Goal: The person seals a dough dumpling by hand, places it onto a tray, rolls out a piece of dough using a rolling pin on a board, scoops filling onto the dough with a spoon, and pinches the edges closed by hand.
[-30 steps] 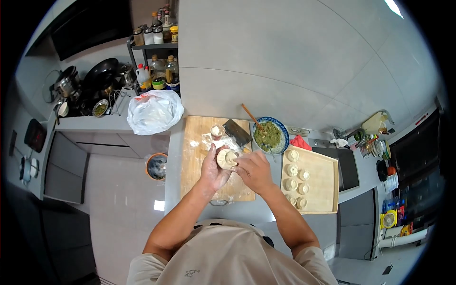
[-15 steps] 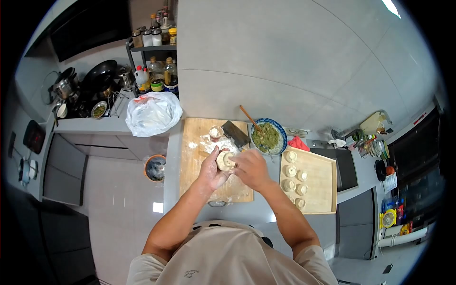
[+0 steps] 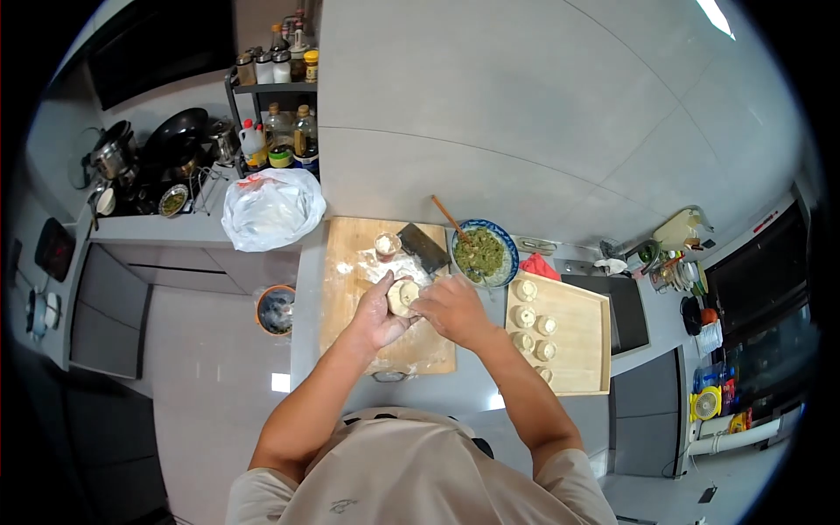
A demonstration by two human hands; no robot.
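Note:
My left hand [image 3: 376, 319] cups a round, pale dough bun [image 3: 402, 297] above the cutting board. Its fingers are wrapped round the left side and underside. My right hand [image 3: 454, 311] has its fingertips pinched on the bun's right edge; the thumb is partly hidden. A dimple shows in the middle of the bun's top. Beneath and behind the hands, the floured wooden cutting board [image 3: 343, 302] carries a cleaver's dark blade [image 3: 423, 248] and a small cup of flour [image 3: 386, 245]. To the right is a blue-rimmed bowl of green filling [image 3: 480, 255] with a wooden-handled utensil [image 3: 445, 211] in it.
A wooden tray [image 3: 582, 350] at the right holds several shaped buns [image 3: 524, 316]. Beyond it lie a red cloth [image 3: 540, 267] and a sink [image 3: 628, 306]. A white plastic bag [image 3: 273, 210] rests on the left counter, and an orange-rimmed bin [image 3: 276, 311] stands on the floor.
The whole view has shifted slightly, so everything sits a little further left. Both hands stay at the bun, and the right fingertips have moved a little lower along its edge.

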